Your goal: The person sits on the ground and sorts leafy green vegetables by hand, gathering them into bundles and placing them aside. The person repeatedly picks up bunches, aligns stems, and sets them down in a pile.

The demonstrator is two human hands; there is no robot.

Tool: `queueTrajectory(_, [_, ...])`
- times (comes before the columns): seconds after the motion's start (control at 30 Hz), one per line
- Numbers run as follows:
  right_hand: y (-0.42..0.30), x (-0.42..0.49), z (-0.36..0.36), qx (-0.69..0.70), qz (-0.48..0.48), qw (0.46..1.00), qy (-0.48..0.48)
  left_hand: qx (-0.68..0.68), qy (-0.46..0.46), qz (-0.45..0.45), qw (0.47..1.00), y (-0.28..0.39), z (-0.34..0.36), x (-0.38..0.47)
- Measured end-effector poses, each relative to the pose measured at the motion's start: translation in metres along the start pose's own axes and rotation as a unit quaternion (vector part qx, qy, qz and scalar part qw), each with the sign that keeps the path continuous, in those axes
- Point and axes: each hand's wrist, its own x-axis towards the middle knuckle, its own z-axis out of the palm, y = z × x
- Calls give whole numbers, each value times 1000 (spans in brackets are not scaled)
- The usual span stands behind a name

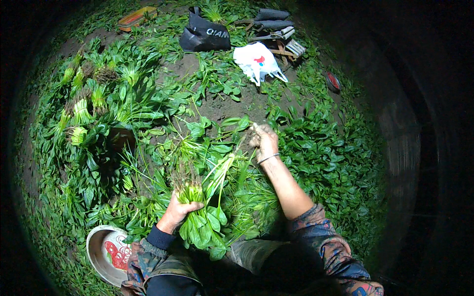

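Note:
My left hand (181, 211) grips a bunch of leafy greens (202, 227), which look like spinach, with the roots up and the leaves hanging down over my lap. Up and to the right of it, my right hand (264, 140) has its fingers bent at the thin root end of a plant (226, 162) whose pale stems slant down toward the bunch. Whether the fingers are closed on that root is unclear. A thin bracelet (268, 158) circles the right wrist. Loose plants (192, 146) lie between and beyond the hands.
Tied bunches (81, 111) are piled at the left. A metal bowl (92, 251) with red rubber bands (119, 253) stands at lower left. Farther off are a black bag (205, 35), a white plastic bag (257, 61), a folding stool (283, 40) and an orange tray (137, 18). Greens (322, 148) grow at the right.

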Motion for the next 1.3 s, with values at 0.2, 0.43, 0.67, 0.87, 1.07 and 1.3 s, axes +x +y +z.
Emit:
queueTrajectory(0.2, [9, -16, -16, -359, -89, 862, -347, 0, 11, 21, 1000, -8, -6, 0])
queueTrajectory(0.43, [-13, -38, 11, -122, 39, 928, -351, 49, 10, 70, 996, -14, 1, 5])
queueTrajectory(0.67, [-22, -44, 9, -5, 108, 890, -442, 156, 12, 125, 980, -11, 8, 8])
queueTrajectory(0.87, [-15, -49, 11, -112, 29, 895, -431, 3, 20, -6, 1000, -5, 4, -3])
queueTrajectory(1.07, [-20, -41, 9, -348, -150, 878, -293, 32, 12, 50, 998, -6, 8, 3])
queueTrajectory(1.3, [-26, -49, 15, -152, 45, 946, -282, 350, 28, 196, 915, 3, 18, 8])
